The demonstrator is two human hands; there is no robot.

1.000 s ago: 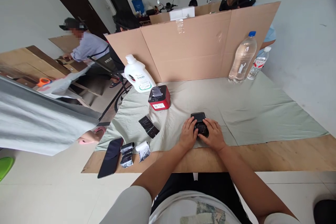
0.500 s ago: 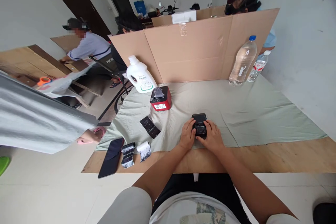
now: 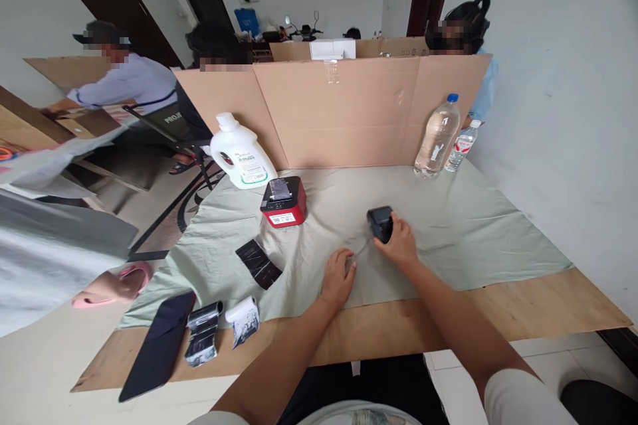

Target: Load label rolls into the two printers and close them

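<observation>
My right hand (image 3: 400, 242) grips a small black box-like device (image 3: 380, 220) from its right side, thumb at the near edge. The device is slightly tilted, and part of it is hidden behind my fingers. My left hand (image 3: 339, 277) rests on the green cloth (image 3: 343, 212), empty, with its fingers loosely bent and apart. To its left lie a dark printed paper strip (image 3: 258, 263), a white paper roll (image 3: 242, 319) and a black roll (image 3: 203, 331). Farther back stands a red-and-black printer (image 3: 284, 202) with a paper strip coming out of its top.
A large dark phone or tablet (image 3: 158, 348) lies at the front left edge. Behind the printer stands a white jug (image 3: 242, 153). A cardboard screen (image 3: 339, 113) closes off the back, with two clear bottles (image 3: 437, 136) at its right. Several people sit beyond.
My left hand has let go of the black device and moved down-left onto the cloth. My right hand has kept hold of the device and tilted it. The head view has shifted.
</observation>
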